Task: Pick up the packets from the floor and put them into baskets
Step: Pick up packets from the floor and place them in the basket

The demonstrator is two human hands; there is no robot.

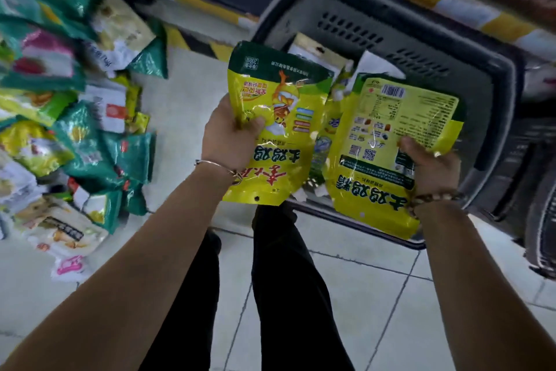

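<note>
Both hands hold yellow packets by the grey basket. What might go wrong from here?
1. The left hand holds its front-facing yellow packet across the near corner of the grey basket; dropped here, it may land on the tiled floor.
2. The right hand pinches the barcode-side yellow packet by one edge, so it might slip early.

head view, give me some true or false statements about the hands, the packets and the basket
1. The left hand grips a yellow packet showing its printed front. True.
2. The right hand holds nothing. False: it grips a second yellow packet, barcode side up.
3. The grey basket already has white packets in it. True.
4. The pile of packets on the floor lies to the person's right. False: it lies to their left.
</note>
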